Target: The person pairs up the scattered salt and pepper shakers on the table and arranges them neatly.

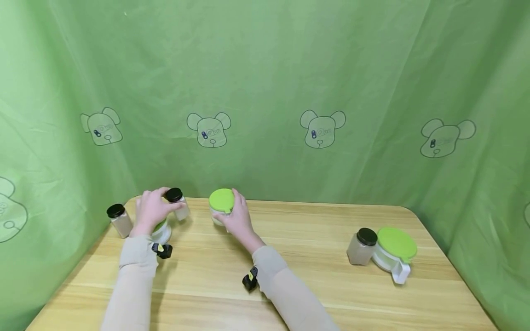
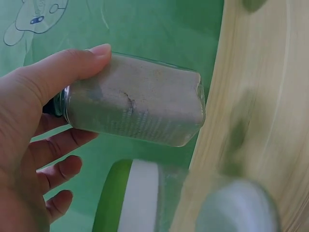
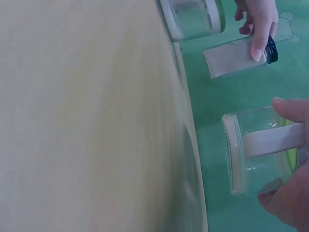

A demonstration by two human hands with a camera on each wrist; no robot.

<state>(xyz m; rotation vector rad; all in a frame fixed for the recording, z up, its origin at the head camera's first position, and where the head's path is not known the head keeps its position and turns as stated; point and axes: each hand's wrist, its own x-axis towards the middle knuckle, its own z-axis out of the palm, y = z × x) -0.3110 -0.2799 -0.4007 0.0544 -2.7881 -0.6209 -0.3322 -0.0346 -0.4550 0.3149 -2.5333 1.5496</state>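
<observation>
My left hand [image 1: 153,209] pinches a clear spice jar [image 2: 140,101] of pale powder near its black lid. Its other fingers are loosely curled. Close by that hand stands a green-lidded glass seasoning pot [image 1: 161,233], partly hidden by the hand and wrist; its green and white rim and blurred handle show in the left wrist view. My right hand [image 1: 239,221] grips another green-lidded seasoning pot [image 1: 221,201] around its upper part, over the white handle [image 3: 273,140]. In the right wrist view, both held containers appear raised off the tabletop.
At the table's left edge is another black-lidded spice jar [image 1: 122,223]. Over on the right, a black-lidded spice jar [image 1: 359,250] stands beside a green-lidded seasoning pot [image 1: 396,243] with a white handle. A green curtain [image 1: 265,82] hangs around the wooden table [image 1: 306,257].
</observation>
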